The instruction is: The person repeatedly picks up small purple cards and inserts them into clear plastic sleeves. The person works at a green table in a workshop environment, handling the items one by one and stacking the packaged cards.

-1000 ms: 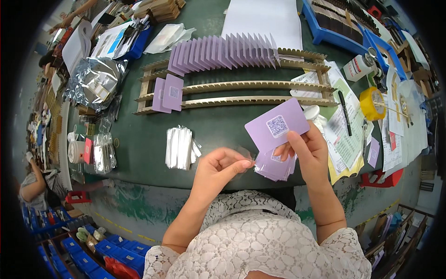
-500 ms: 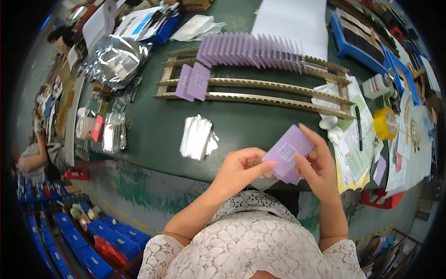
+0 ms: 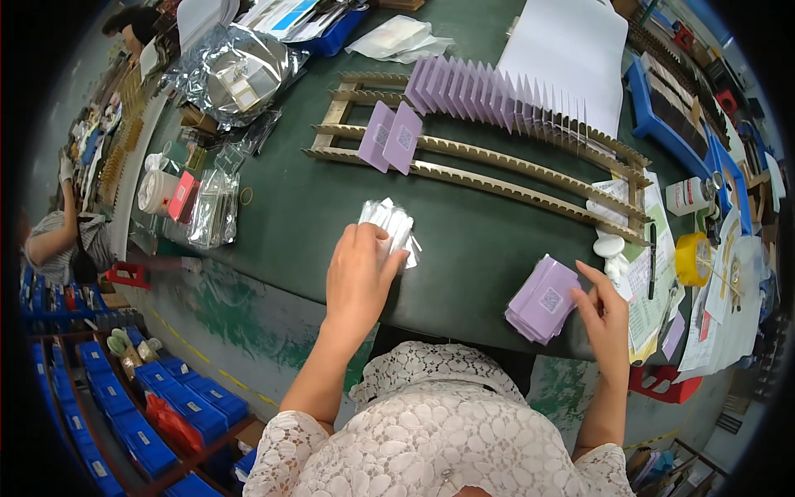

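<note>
- The left hand (image 3: 358,277) has left the purple card it shared with the other hand half a second ago; it now lies palm down, fingers loosely spread, on the stack of clear sleeves (image 3: 389,225) on the green table (image 3: 464,248). I cannot tell whether it has pinched 1 sleeve yet.
- The right hand (image 3: 603,311) has come down from chest height; its fingers rest, slightly curled and not clamped, on the right edge of the pile of purple cards (image 3: 544,300), which now lies flat near the table's front edge.
- My reading: 1 card is finished with and the hands have split, 1 to the sleeves, 1 to the cards.
- The card pile sits just inside the rounded table edge, so a nudge toward the body could tip it off.
- Between the 2 hands the green surface is bare, giving open room to bring a sleeve and a card together.
- Beyond lies the toothed wooden rack (image 3: 497,166): 2 purple cards (image 3: 389,137) stand at its left end, a long row of cards (image 3: 489,87) fills its far rail, and many slots between stay free.
- Right of the rack, a white bottle (image 3: 687,196), a yellow tape roll (image 3: 692,258) and loose papers (image 3: 654,282) crowd the right hand's side.
- Far left, silver foil bags (image 3: 228,70) lie well apart from the work.
</note>
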Demonstrator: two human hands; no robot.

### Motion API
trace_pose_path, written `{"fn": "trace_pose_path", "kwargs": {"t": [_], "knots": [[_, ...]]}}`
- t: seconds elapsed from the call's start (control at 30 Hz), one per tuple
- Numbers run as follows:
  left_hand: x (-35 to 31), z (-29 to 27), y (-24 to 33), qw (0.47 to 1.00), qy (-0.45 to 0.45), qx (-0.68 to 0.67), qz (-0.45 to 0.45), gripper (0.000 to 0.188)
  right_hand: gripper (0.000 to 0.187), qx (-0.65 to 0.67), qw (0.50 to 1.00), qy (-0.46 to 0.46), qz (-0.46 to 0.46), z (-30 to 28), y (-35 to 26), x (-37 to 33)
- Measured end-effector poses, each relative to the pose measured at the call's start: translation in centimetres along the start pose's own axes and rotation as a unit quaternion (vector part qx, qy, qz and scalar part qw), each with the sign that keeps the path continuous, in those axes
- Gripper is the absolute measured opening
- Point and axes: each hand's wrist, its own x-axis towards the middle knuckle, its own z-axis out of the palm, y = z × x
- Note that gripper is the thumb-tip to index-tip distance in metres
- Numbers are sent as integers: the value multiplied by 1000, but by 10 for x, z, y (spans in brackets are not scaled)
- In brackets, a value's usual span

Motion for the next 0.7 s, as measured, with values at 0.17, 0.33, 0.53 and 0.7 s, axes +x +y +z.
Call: {"fn": "trace_pose_path", "kwargs": {"t": [0.17, 0.33, 0.53, 0.7], "knots": [[3, -2, -14, 988, -41, -139, -49, 18, 30, -14, 999, 6, -40, 8, -21, 8], [9, -14, -15, 961, -24, -259, -94, 10, 29, -10, 990, -38, -136, 25, -43, 13], [12, -43, 27, 758, -355, -535, -115, 15, 28, 115, 963, -76, -232, 54, -86, 26], [12, -25, 36, 753, -218, -603, -151, 31, 23, 50, 949, -39, -308, 54, -70, 32]]}}
